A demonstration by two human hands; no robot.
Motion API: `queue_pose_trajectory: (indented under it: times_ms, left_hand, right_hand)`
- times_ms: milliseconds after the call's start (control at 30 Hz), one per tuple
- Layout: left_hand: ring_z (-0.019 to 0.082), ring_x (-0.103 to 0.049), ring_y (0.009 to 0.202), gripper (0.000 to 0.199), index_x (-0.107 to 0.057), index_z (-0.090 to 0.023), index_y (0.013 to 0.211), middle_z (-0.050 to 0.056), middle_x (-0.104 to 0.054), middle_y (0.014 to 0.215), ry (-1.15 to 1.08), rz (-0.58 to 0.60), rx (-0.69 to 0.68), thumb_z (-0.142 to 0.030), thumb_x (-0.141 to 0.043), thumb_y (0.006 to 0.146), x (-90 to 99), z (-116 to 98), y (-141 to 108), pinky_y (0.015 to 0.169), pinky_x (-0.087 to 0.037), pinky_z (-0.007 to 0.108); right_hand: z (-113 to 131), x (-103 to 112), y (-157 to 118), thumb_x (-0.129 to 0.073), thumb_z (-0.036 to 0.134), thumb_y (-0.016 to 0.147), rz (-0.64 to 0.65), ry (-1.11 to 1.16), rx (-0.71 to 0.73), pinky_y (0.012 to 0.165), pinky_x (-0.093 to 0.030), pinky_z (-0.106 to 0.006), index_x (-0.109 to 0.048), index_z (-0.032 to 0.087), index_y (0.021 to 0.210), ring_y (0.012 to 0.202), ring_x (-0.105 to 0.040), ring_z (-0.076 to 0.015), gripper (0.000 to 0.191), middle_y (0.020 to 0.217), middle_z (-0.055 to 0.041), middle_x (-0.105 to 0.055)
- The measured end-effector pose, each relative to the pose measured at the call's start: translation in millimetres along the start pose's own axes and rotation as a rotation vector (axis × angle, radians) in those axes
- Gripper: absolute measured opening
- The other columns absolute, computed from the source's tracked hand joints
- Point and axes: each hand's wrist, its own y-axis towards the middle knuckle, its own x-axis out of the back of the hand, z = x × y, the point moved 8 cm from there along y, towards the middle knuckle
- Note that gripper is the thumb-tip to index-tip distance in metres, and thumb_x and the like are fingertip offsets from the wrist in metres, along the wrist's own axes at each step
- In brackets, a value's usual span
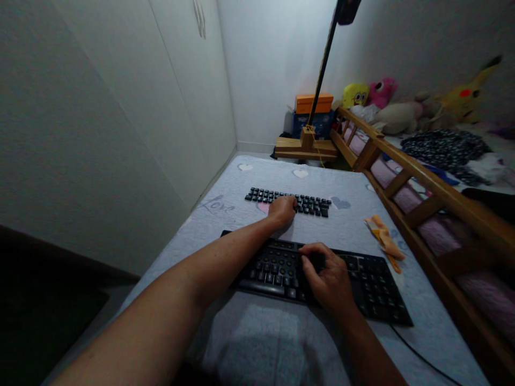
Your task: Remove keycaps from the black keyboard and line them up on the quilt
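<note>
A black keyboard (368, 287) lies across the cloth-covered surface, with several keycaps off its upper left part and others still seated. Beyond it, loose black keycaps (314, 205) lie in rows. My left hand (282, 209) reaches over the keyboard to these rows. Its fingers are bent down among the keycaps; whatever they pinch is hidden. My right hand (330, 273) rests over the middle of the keyboard. Its thumb and index finger come together near the bare key sockets, and anything between them is too small to make out.
An orange cloth and a yellow-handled brush (380, 236) lie right of the keyboard. The keyboard's cable (422, 356) runs off toward the lower right. A wooden bed rail (418, 185) borders the right side, white cabinet doors (161, 107) the left. A wooden stand (308, 142) with a pole is behind.
</note>
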Motion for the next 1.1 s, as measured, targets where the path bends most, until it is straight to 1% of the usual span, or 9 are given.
queue_pose_trajectory:
  times_ms: [200,400,567,667,900,1100]
  left_hand:
    - [0.020,-0.064,0.096,0.029,-0.070,-0.022,0.102,0.007,-0.071,0.102,-0.006,0.000,0.010,-0.012,-0.057,0.078,-0.3,0.9,-0.1,0.083,-0.046,0.028]
    - [0.023,-0.065,0.094,0.026,-0.070,-0.022,0.101,0.009,-0.072,0.102,0.027,-0.013,0.012,-0.015,-0.058,0.078,-1.2,1.3,0.2,0.078,-0.047,0.030]
    - [0.023,-0.065,0.093,0.024,-0.070,-0.022,0.099,0.010,-0.072,0.100,0.046,-0.023,0.019,-0.018,-0.058,0.078,-0.4,1.8,-1.0,0.078,-0.048,0.030]
    - [0.023,-0.065,0.094,0.025,-0.070,-0.022,0.099,0.009,-0.072,0.101,0.030,-0.028,0.010,-0.016,-0.058,0.077,-0.1,1.3,-0.1,0.080,-0.048,0.030]
    - [0.020,-0.065,0.093,0.023,-0.072,-0.021,0.097,0.006,-0.073,0.100,-0.059,-0.018,0.056,-0.018,-0.060,0.077,0.0,5.7,2.0,0.080,-0.048,0.027]
    - [0.020,-0.065,0.092,0.024,-0.072,-0.022,0.096,0.005,-0.073,0.097,-0.040,-0.025,0.058,-0.017,-0.061,0.076,-0.1,6.1,1.0,0.080,-0.049,0.027]
  right_hand:
    - [-0.5,-2.1,0.5,-0.053,0.019,0.084,0.008,-0.005,0.007,0.073,-0.051,-0.030,-0.061,0.022,0.088,0.077,-0.067,-0.0193,0.009,0.081,-0.0026,-0.069]
    - [-1.9,-2.3,0.5,-0.053,0.018,0.084,0.011,0.005,-0.002,0.073,-0.051,-0.029,-0.061,0.021,0.087,0.077,-0.066,-0.0189,0.009,0.081,-0.0026,-0.069]
    - [-1.3,-0.9,0.0,-0.054,0.019,0.083,0.012,-0.011,-0.006,0.071,-0.050,-0.029,-0.062,0.021,0.086,0.074,-0.066,-0.0186,0.008,0.079,-0.0020,-0.068]
    - [-1.4,-1.3,-0.1,-0.054,0.018,0.083,0.013,-0.010,-0.005,0.071,-0.051,-0.029,-0.062,0.021,0.086,0.074,-0.066,-0.0184,0.009,0.079,-0.0019,-0.069]
    - [-0.2,-1.3,1.1,-0.054,0.017,0.083,0.017,0.007,-0.012,0.070,-0.051,-0.028,-0.062,0.021,0.085,0.074,-0.066,-0.0181,0.009,0.079,-0.0025,-0.069]
    - [-0.4,-1.1,1.6,-0.055,0.017,0.082,0.003,0.010,0.000,0.071,-0.051,-0.028,-0.062,0.020,0.086,0.075,-0.066,-0.0178,0.009,0.079,-0.0022,-0.069]
